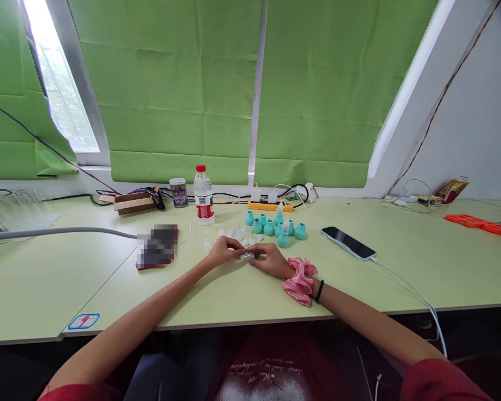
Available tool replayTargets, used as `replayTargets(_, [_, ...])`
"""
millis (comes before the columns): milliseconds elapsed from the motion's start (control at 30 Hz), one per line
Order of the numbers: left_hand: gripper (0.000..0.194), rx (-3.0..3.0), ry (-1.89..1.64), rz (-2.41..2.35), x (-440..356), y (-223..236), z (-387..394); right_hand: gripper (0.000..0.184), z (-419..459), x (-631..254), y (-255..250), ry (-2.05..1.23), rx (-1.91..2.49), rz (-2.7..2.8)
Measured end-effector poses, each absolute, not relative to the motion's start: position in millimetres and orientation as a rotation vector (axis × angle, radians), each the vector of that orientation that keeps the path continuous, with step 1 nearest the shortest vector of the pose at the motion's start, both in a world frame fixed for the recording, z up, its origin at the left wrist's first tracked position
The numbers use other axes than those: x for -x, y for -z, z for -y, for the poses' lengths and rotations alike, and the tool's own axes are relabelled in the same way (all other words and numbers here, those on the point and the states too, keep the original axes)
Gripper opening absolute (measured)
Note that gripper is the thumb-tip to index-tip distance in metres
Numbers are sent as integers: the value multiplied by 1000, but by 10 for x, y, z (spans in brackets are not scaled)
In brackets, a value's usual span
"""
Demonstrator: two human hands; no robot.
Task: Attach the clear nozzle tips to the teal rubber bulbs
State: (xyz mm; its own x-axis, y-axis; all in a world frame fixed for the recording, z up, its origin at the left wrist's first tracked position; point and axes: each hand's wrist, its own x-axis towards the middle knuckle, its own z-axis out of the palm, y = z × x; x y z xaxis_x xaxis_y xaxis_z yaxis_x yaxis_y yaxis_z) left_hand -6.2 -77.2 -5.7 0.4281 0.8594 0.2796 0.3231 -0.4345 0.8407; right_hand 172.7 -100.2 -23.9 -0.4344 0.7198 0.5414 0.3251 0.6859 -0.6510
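Note:
My left hand (224, 250) and my right hand (270, 260) meet over the table, both closed with fingertips pinched on one small clear plastic piece (247, 255). The fingers cover part of that piece, so its exact shape is hidden. Just beyond my hands lie several loose translucent plastic pieces (234, 231). To the right of these stands a group of small teal bulbs (268, 227) with narrow necks. A teal bulb (283, 239) at the front of the group carries a clear tip on top, and one at the back does too.
A red-capped water bottle (204, 203) and a printed can (178, 193) stand behind my left hand. An orange power strip (270, 206) lies behind the bulbs. To the right is a phone (348, 243) with a white cable; a pixelated dark object (157, 247) lies left.

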Motion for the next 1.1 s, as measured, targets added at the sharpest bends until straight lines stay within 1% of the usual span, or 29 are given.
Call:
replayTargets(233, [18,-1969,-934,-989,58,87,748,30,1005,-1733,236,-558,794,2047])
replayTargets(367, [16,-2021,-933,-986,59,80,751,26,1000,-1739,243,-546,787,2059])
replayTargets(500, [14,-2116,-956,-977,69,90,752,27,988,-1738,259,-538,788,2060])
replayTargets(700, [16,-2244,-983,-958,70,103,782,24,980,-1733,266,-534,809,2056])
replayTargets(867, [17,-2328,-971,-924,59,80,820,19,988,-1727,254,-530,814,2056])
replayTargets(1100, [14,-2339,-977,-950,63,96,813,27,1001,-1729,249,-521,806,2058])
